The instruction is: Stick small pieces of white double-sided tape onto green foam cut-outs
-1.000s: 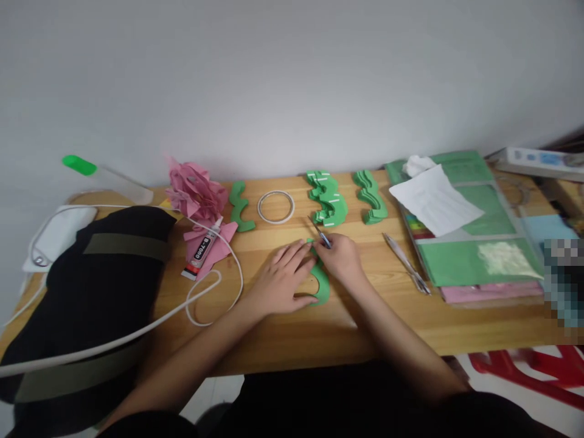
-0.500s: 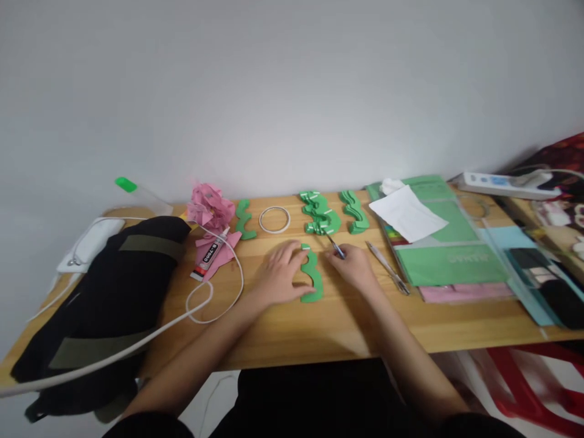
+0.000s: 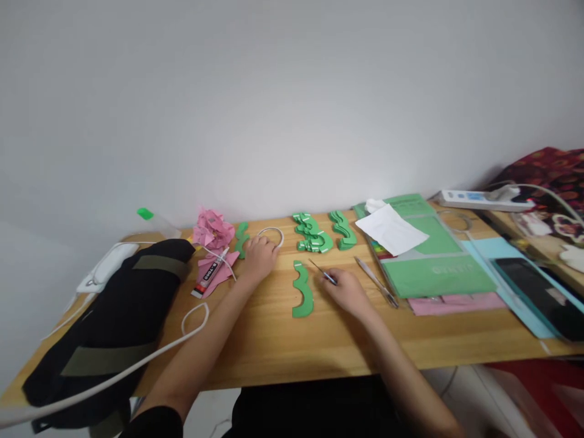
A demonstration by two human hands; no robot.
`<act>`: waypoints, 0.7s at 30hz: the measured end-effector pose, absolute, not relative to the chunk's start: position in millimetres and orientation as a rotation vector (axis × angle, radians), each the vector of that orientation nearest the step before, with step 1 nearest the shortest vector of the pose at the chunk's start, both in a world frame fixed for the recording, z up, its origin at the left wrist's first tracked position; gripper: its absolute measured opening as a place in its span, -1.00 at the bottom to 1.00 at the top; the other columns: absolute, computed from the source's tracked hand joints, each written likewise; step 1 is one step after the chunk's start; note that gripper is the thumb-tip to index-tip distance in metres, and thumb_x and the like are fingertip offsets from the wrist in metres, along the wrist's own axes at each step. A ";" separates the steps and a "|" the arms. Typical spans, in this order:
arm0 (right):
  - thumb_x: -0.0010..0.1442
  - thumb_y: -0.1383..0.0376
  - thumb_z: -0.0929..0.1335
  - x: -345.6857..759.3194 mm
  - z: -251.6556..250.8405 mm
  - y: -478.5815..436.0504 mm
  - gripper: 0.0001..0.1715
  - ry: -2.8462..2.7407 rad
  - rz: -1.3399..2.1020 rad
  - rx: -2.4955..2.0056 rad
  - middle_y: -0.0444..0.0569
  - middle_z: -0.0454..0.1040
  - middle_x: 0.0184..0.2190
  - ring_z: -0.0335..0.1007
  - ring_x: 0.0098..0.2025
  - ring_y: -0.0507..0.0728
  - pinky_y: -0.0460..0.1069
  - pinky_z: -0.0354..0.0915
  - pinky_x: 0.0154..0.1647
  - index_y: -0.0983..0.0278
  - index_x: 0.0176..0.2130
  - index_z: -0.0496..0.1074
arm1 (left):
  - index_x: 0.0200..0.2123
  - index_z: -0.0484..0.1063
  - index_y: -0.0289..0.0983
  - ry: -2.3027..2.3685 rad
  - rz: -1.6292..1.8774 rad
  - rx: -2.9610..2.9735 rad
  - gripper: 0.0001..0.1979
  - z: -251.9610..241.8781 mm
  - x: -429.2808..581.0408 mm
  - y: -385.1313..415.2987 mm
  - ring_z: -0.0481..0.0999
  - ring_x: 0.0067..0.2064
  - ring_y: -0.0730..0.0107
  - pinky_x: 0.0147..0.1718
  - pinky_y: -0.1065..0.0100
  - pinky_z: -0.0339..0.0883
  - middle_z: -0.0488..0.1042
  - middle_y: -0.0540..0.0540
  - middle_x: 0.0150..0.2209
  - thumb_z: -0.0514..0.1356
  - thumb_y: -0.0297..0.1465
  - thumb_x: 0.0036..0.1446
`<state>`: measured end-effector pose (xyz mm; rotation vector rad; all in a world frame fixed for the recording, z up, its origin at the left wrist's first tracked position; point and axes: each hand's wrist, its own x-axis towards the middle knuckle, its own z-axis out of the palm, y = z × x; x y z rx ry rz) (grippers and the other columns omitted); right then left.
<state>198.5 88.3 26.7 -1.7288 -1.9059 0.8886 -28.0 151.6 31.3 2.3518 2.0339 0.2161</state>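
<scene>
From here I can read B-7000 on the tube [image 3: 210, 277], nearer the table's [image 3: 269, 347] back edge. The left hand [image 3: 261, 255] stretches to the white ring [image 3: 281, 237] near that edge; I can't tell if it grips. The right hand [image 3: 347, 292], low, pinches a thin tool [image 3: 329, 278]. The wavy green piece [image 3: 307, 299] lies mid-table.

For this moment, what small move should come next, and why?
Probably lift the white ring with the left hand, toward the nearest green piece: that hand is at the ring, the right hand holds a slim tool, and the piece shows one white strip where the green cluster behind shows several.
</scene>
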 end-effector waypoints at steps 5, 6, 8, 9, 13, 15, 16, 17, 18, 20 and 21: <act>0.25 0.27 0.19 207.6 21.5 106.2 -0.56 -1.690 0.737 -1.945 0.21 0.60 -0.29 0.51 -0.24 0.28 0.01 0.25 -0.29 0.44 -0.04 0.47 | -0.15 0.52 -0.26 2.043 0.191 2.313 -0.77 29.0 -23.3 157.7 0.40 0.05 0.09 0.01 0.15 0.21 0.51 -0.21 -0.08 0.08 -0.43 0.22; 0.25 0.28 0.19 208.9 21.7 111.3 -0.54 -1.667 0.721 -1.971 0.23 0.60 -0.25 0.51 -0.19 0.29 0.02 0.26 -0.26 0.45 0.01 0.44 | -0.16 0.52 -0.26 2.045 0.193 2.302 -0.77 29.1 -23.2 159.2 0.40 0.04 0.09 0.00 0.15 0.22 0.52 -0.21 -0.09 0.08 -0.44 0.22; 0.23 0.29 0.22 209.9 23.0 122.1 -0.54 -1.657 0.718 -1.990 0.22 0.60 -0.21 0.52 -0.14 0.30 0.02 0.28 -0.21 0.42 0.06 0.41 | -0.17 0.51 -0.28 2.050 0.203 2.280 -0.78 29.6 -23.3 161.4 0.41 0.04 0.08 -0.01 0.15 0.22 0.53 -0.22 -0.11 0.08 -0.44 0.22; 0.22 0.29 0.24 209.3 23.8 127.5 -0.55 -1.662 0.726 -1.991 0.20 0.60 -0.21 0.52 -0.14 0.29 0.02 0.28 -0.19 0.40 0.06 0.41 | -0.18 0.51 -0.29 2.051 0.210 2.269 -0.78 30.1 -23.3 161.9 0.42 0.03 0.08 -0.01 0.15 0.23 0.53 -0.23 -0.11 0.08 -0.43 0.22; 0.21 0.24 0.30 201.5 26.3 147.8 -0.61 -1.667 0.772 -2.003 0.22 0.59 -0.18 0.52 -0.10 0.30 0.01 0.29 -0.17 0.36 -0.01 0.42 | -0.21 0.51 -0.31 2.049 0.243 2.226 -0.81 32.6 -23.2 160.9 0.44 0.00 0.09 -0.02 0.14 0.24 0.55 -0.23 -0.13 0.09 -0.44 0.21; 0.21 0.22 0.30 196.3 26.8 155.9 -0.63 -1.648 0.797 -2.020 0.27 0.58 -0.16 0.50 -0.07 0.32 0.02 0.29 -0.16 0.39 -0.04 0.42 | -0.23 0.51 -0.30 2.037 0.269 2.209 -0.82 33.4 -22.8 159.9 0.45 0.00 0.10 -0.02 0.14 0.23 0.55 -0.23 -0.14 0.10 -0.45 0.20; 0.22 0.23 0.30 193.8 27.0 158.8 -0.64 -1.639 0.814 -2.022 0.28 0.57 -0.15 0.50 -0.06 0.33 0.02 0.29 -0.16 0.40 -0.06 0.43 | -0.23 0.51 -0.30 2.028 0.286 2.201 -0.83 33.5 -22.7 159.6 0.45 -0.01 0.10 -0.02 0.14 0.23 0.56 -0.22 -0.14 0.11 -0.45 0.19; 0.22 0.23 0.30 191.3 27.2 161.0 -0.65 -1.634 0.834 -2.016 0.28 0.58 -0.16 0.50 -0.06 0.32 0.02 0.29 -0.16 0.40 -0.07 0.43 | -0.24 0.51 -0.29 2.018 0.306 2.192 -0.83 33.4 -22.7 159.6 0.45 -0.01 0.11 -0.02 0.14 0.24 0.56 -0.22 -0.15 0.12 -0.45 0.18; 0.22 0.24 0.30 188.8 27.4 162.3 -0.67 -1.632 0.858 -2.002 0.26 0.58 -0.17 0.50 -0.06 0.31 0.01 0.28 -0.16 0.39 -0.09 0.44 | -0.25 0.51 -0.29 2.008 0.330 2.181 -0.84 32.9 -22.8 159.9 0.46 -0.02 0.11 -0.02 0.14 0.24 0.56 -0.22 -0.16 0.13 -0.46 0.17; 0.21 0.24 0.31 184.5 27.7 162.8 -0.70 -1.634 0.911 -1.948 0.17 0.59 -0.18 0.50 -0.07 0.27 -0.01 0.29 -0.16 0.35 -0.11 0.47 | -0.29 0.51 -0.29 1.990 0.393 2.156 -0.87 31.1 -23.6 161.2 0.47 -0.04 0.11 -0.03 0.13 0.25 0.56 -0.21 -0.18 0.15 -0.47 0.15; 0.20 0.24 0.32 182.6 27.8 162.5 -0.71 -1.633 0.937 -1.914 0.13 0.59 -0.19 0.50 -0.08 0.25 -0.02 0.29 -0.16 0.33 -0.12 0.48 | -0.31 0.51 -0.29 1.982 0.433 2.141 -0.88 29.8 -24.2 162.1 0.47 -0.05 0.11 -0.04 0.12 0.26 0.56 -0.21 -0.19 0.15 -0.48 0.14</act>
